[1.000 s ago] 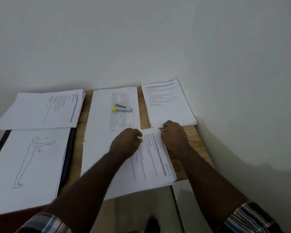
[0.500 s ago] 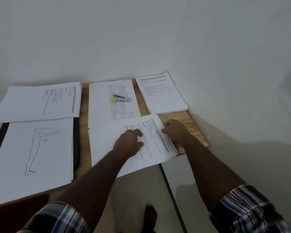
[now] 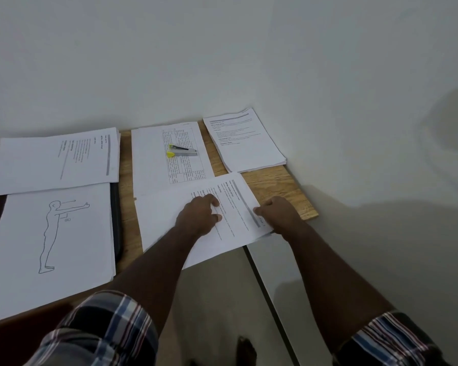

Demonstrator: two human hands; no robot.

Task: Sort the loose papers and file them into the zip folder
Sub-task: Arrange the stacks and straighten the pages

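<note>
1. Now the near sheaf (image 3: 196, 225) lies lower on the desk (image 3: 273, 186) than a second ago; its far edge has come clear of the far-right stack (image 3: 245, 140), and its near-right part hangs over the desk edge.
2. Left hand (image 3: 197, 216) presses flat on the sheaf's middle, fingers loosely bent and slightly spread. A second ago it sat at the top edge with the right hand.
3. Right hand (image 3: 276, 211) pinches the sheaf's right edge, thumb on top; the other fingers are underneath, so I cannot tell how they lie.
4. Stapler (image 3: 183, 151) is unmoved on the centre-far stack (image 3: 167, 154).
5. Folder (image 3: 116, 220): only a dark strip shows at left, under the figure-drawing stack (image 3: 48, 233); the far-left stack (image 3: 53, 159) overlaps its far end. Nothing filed yet.
6. Read: the sheaf looks squared up and pulled out as its own group, so sorting is well along. Probably it goes to a pile or the folder next, but the folder is buried and needs uncovering first.
</note>
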